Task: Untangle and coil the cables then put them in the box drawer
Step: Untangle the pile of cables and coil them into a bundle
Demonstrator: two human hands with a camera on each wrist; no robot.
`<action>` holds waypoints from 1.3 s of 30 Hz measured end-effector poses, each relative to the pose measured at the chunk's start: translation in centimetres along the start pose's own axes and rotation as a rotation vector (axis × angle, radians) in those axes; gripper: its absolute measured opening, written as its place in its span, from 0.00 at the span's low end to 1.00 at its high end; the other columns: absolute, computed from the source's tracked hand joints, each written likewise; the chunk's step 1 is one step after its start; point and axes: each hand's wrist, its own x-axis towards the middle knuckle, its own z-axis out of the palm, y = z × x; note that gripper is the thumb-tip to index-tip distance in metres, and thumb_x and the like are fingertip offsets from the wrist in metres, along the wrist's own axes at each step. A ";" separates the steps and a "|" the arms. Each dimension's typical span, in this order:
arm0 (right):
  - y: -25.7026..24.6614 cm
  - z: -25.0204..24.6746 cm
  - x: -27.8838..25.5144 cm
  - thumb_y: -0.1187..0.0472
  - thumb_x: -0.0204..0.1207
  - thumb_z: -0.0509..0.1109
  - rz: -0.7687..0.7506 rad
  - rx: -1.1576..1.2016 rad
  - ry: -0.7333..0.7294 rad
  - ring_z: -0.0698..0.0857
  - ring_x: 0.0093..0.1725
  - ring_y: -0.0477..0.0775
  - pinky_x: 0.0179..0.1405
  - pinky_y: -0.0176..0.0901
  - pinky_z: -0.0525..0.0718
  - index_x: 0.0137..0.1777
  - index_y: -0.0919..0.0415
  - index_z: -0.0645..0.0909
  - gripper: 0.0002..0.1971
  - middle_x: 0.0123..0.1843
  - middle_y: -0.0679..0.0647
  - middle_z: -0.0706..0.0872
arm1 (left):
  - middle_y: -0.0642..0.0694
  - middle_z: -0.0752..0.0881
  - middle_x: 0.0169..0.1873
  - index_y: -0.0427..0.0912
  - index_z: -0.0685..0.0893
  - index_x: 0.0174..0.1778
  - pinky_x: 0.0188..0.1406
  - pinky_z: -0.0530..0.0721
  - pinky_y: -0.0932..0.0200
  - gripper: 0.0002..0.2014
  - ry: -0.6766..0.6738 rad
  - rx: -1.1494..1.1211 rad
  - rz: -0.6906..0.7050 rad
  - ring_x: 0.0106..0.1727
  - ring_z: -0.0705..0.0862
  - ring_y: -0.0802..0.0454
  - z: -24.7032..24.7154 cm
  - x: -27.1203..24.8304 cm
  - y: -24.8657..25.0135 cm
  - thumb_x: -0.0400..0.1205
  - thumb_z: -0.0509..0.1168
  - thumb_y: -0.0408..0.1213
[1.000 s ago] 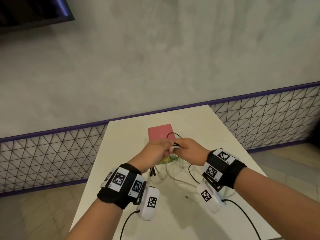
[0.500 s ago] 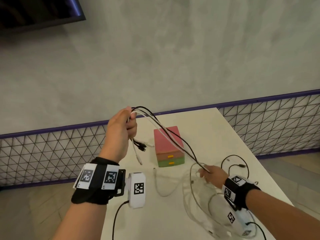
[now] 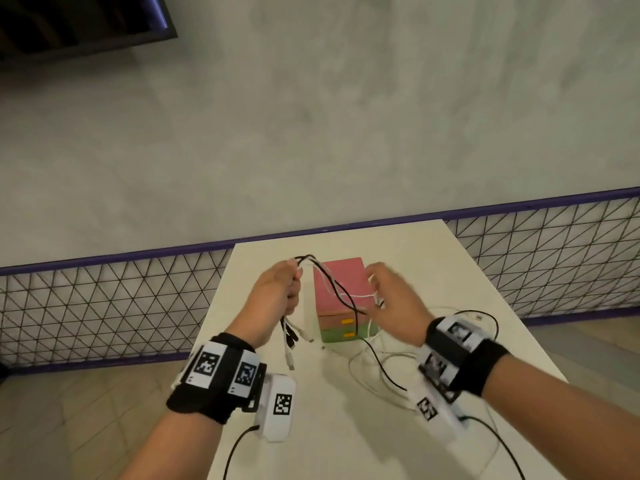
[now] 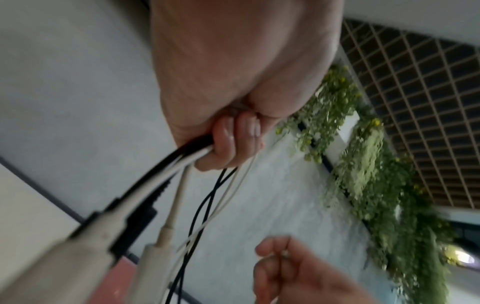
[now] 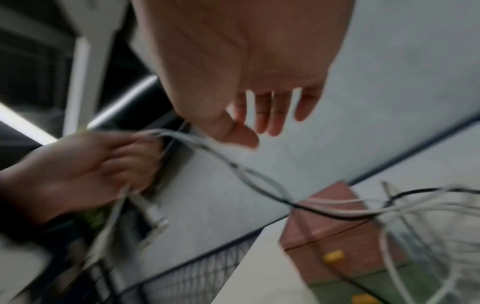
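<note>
My left hand [image 3: 282,289] is raised over the white table [image 3: 450,271] and grips a bundle of black and white cables [image 3: 329,284]. Their plug ends [image 3: 289,337] hang below the fist. In the left wrist view the fingers [image 4: 233,144] are curled round the cables [image 4: 178,197]. The strands run right, across the pink-topped drawer box [image 3: 341,289], to my right hand [image 3: 391,299]. In the right wrist view that hand [image 5: 259,115] has straight, spread fingers, and the cables [image 5: 259,185] pass under it. A white strand seems to lie across its fingertips. The box's brown and green drawers, with yellow handles, are closed.
Loose loops of white and black cable [image 3: 381,368] lie on the table in front of and to the right of the box. A purple-railed mesh fence [image 3: 104,306] runs behind the table, below a grey wall. Floor lies left of the table edge.
My left hand has come down from its raised position toward the box, still holding the bundle. My right hand has risen from the table at the right to beside the box.
</note>
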 end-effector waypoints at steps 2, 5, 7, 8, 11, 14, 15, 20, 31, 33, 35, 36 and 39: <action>-1.8 2.6 -1.1 0.68 0.71 0.62 -0.184 0.065 -0.188 0.82 0.44 0.57 0.45 0.53 0.81 0.49 0.55 0.78 0.10 0.44 0.55 0.85 | 0.57 0.65 0.17 0.45 0.71 0.33 0.14 0.57 0.68 0.16 -0.026 0.022 0.001 0.16 0.58 0.60 0.3 0.4 -1.1 0.88 0.50 0.40; -1.9 7.8 -1.7 0.67 0.76 0.60 -0.237 -0.115 -0.598 0.82 0.58 0.59 0.58 0.47 0.78 0.55 0.62 0.84 0.13 0.58 0.60 0.85 | 0.56 0.64 0.19 0.45 0.71 0.34 0.16 0.56 0.67 0.16 -0.065 -0.008 0.023 0.18 0.57 0.59 0.5 0.7 -0.9 0.88 0.50 0.40; 0.4 11.2 -0.8 0.65 0.79 0.60 -0.081 -0.236 -0.662 0.74 0.72 0.60 0.69 0.46 0.71 0.73 0.63 0.72 0.21 0.73 0.62 0.74 | 0.55 0.64 0.19 0.45 0.71 0.34 0.16 0.55 0.66 0.16 -0.062 -0.016 0.004 0.18 0.57 0.59 0.6 1.0 -0.8 0.88 0.50 0.40; 1.4 12.0 -0.5 0.64 0.80 0.60 -0.003 -0.273 -0.647 0.70 0.76 0.60 0.72 0.46 0.68 0.79 0.62 0.63 0.27 0.79 0.62 0.67 | 0.55 0.64 0.18 0.45 0.70 0.34 0.16 0.55 0.66 0.16 -0.058 -0.006 -0.014 0.18 0.57 0.58 0.7 1.2 -0.9 0.88 0.50 0.40; 5.3 13.6 0.9 0.63 0.80 0.62 0.151 -0.380 -0.560 0.60 0.81 0.63 0.78 0.54 0.61 0.83 0.62 0.46 0.36 0.84 0.62 0.52 | 0.54 0.64 0.18 0.45 0.69 0.34 0.16 0.56 0.65 0.14 -0.068 0.044 -0.059 0.18 0.58 0.58 1.1 1.2 -1.5 0.86 0.50 0.38; 7.2 13.6 0.8 0.62 0.78 0.62 0.157 -0.632 -0.603 0.67 0.76 0.64 0.76 0.61 0.59 0.79 0.64 0.59 0.30 0.77 0.63 0.65 | 0.54 0.64 0.19 0.45 0.70 0.33 0.18 0.56 0.65 0.15 -0.060 0.068 -0.094 0.19 0.57 0.57 0.7 1.1 -1.8 0.86 0.49 0.36; 7.3 13.8 0.5 0.62 0.78 0.62 0.104 -0.732 -0.635 0.70 0.73 0.63 0.76 0.61 0.58 0.74 0.64 0.66 0.25 0.73 0.62 0.70 | 0.54 0.64 0.19 0.45 0.70 0.32 0.18 0.56 0.64 0.15 -0.048 0.073 -0.110 0.19 0.57 0.57 0.4 1.2 -2.0 0.85 0.49 0.37; 8.1 13.1 -1.9 0.65 0.74 0.63 -0.120 -0.900 -0.649 0.70 0.69 0.63 0.76 0.64 0.53 0.65 0.65 0.75 0.18 0.64 0.61 0.78 | 0.54 0.64 0.18 0.44 0.70 0.33 0.19 0.56 0.63 0.15 -0.035 0.069 -0.140 0.19 0.57 0.57 0.0 1.4 -2.7 0.85 0.49 0.36; 3.4 1.5 -4.9 0.39 0.80 0.50 -0.429 -0.140 -0.197 0.71 0.36 0.32 0.45 0.24 0.66 0.54 0.44 0.81 0.20 0.37 0.36 0.75 | 0.47 0.72 0.22 0.40 0.71 0.39 0.18 0.63 0.66 0.14 -0.125 0.169 -0.045 0.18 0.65 0.56 1.0 0.5 -2.8 0.89 0.49 0.39; 1.2 0.1 -4.4 0.43 0.80 0.55 -0.490 -0.088 -0.172 0.77 0.38 0.33 0.42 0.24 0.71 0.53 0.47 0.84 0.17 0.38 0.34 0.79 | 0.45 0.75 0.23 0.39 0.71 0.39 0.19 0.68 0.67 0.15 -0.140 0.209 -0.022 0.19 0.69 0.55 2.0 0.0 -3.0 0.89 0.49 0.39; -0.5 -0.4 -3.7 0.51 0.81 0.63 -0.480 -0.014 -0.153 0.81 0.39 0.37 0.43 0.33 0.79 0.51 0.50 0.83 0.08 0.39 0.34 0.84 | 0.45 0.77 0.24 0.39 0.72 0.38 0.21 0.73 0.67 0.16 -0.156 0.252 0.020 0.22 0.73 0.53 3.1 -0.7 -3.0 0.89 0.49 0.39; -1.2 -0.4 -3.5 0.55 0.80 0.65 -0.458 0.044 -0.165 0.80 0.36 0.37 0.41 0.35 0.80 0.49 0.49 0.81 0.03 0.35 0.33 0.83 | 0.45 0.78 0.24 0.39 0.73 0.36 0.23 0.75 0.68 0.18 -0.161 0.275 0.043 0.24 0.74 0.52 3.6 -1.1 -3.0 0.89 0.49 0.39; -1.9 -0.1 -2.8 0.58 0.76 0.71 -0.374 0.140 -0.153 0.84 0.35 0.41 0.43 0.46 0.84 0.42 0.46 0.73 0.08 0.30 0.38 0.84 | 0.46 0.78 0.25 0.39 0.76 0.35 0.25 0.77 0.66 0.19 -0.219 0.272 0.058 0.25 0.77 0.54 4.7 -2.1 -3.1 0.89 0.49 0.37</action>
